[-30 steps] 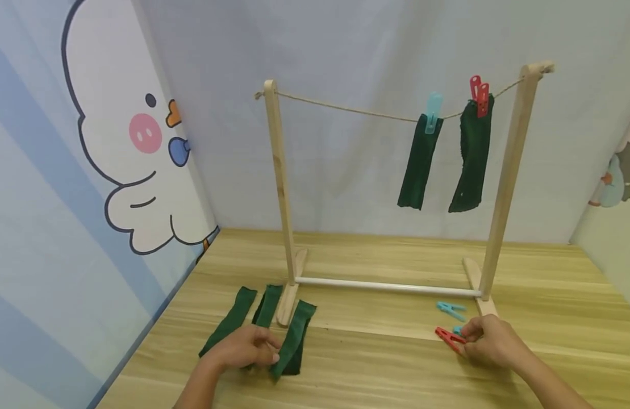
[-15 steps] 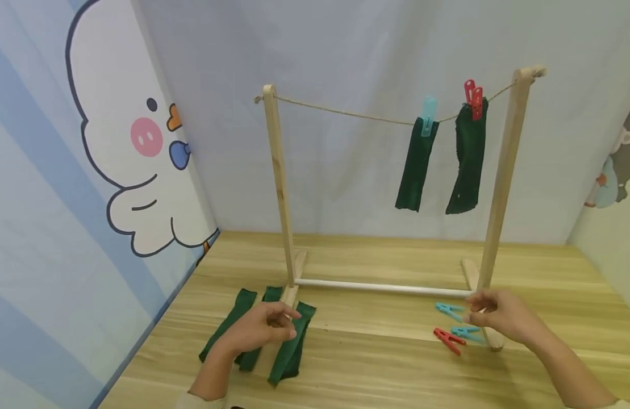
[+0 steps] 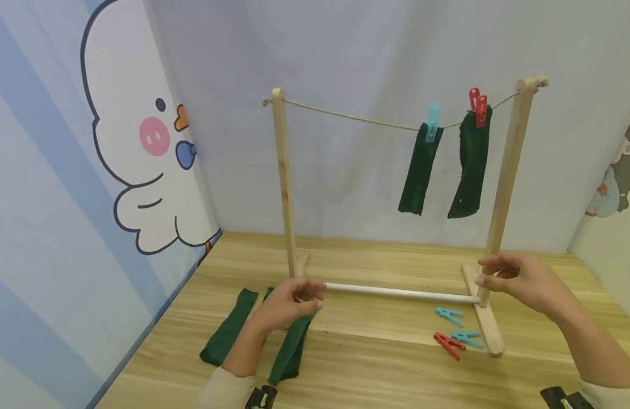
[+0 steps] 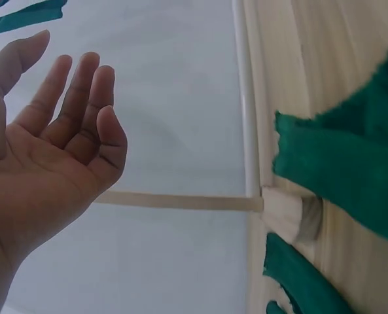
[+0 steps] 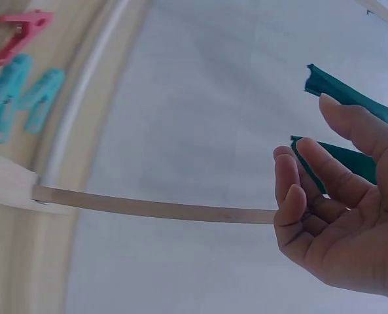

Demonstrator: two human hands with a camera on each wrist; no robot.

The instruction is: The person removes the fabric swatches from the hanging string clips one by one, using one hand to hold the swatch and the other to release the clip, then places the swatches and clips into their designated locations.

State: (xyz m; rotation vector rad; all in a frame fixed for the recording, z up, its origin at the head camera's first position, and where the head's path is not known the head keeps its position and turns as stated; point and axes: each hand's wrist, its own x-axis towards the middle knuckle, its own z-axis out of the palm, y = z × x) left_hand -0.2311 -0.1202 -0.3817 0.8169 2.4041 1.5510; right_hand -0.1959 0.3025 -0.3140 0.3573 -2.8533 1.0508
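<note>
My left hand hovers above the dark green cloth strips on the table; its fingers are loosely bent and hold nothing. One strip lies to its left, another strip below it, and a third between them is mostly hidden. My right hand, empty too, hangs in the air before the right post. Below and left of it lie two blue clothespins and a red clothespin. On the line, a blue clothespin holds one green strip, and red clothespins hold another strip.
A wooden rack stands on the table, with a left post, a right post, a string across the top and a white rod low down. A curtain hangs behind; a printed wall is at the left.
My left hand has lifted off the green strips and moved up and right. My right hand has let go of a blue clothespin and risen toward the right post.
</note>
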